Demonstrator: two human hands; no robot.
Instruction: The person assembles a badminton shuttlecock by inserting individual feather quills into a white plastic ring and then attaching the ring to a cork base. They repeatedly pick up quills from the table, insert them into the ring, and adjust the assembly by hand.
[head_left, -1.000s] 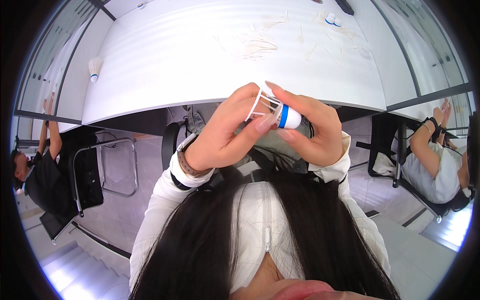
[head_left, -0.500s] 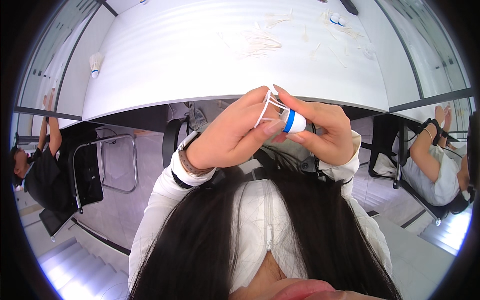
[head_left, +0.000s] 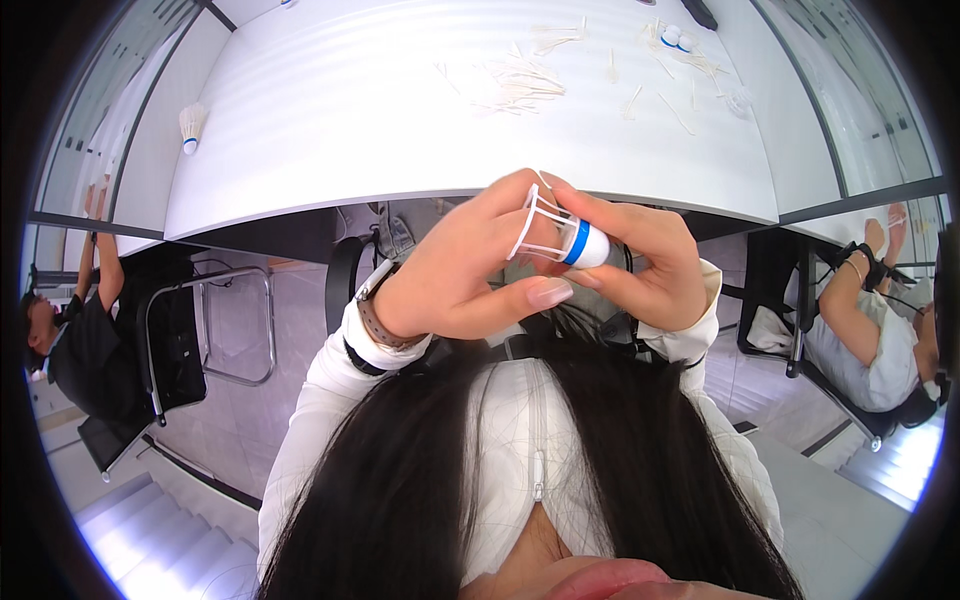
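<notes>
In our right hand [head_left: 652, 248] we grip a shuttlecock frame [head_left: 592, 247] — base attached, feathers absent; our left hand's [head_left: 455, 265] hold we can't tell — pale strips [head_left: 525, 85] lie on the desk [head_left: 330, 130].

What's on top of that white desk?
On the desk: a feathered shuttlecock at left, pale sticks toward the middle and right, and, far right, blue-banded white caps and a dark object. The left hand covers part of the near edge; anything behind is hidden.
</notes>
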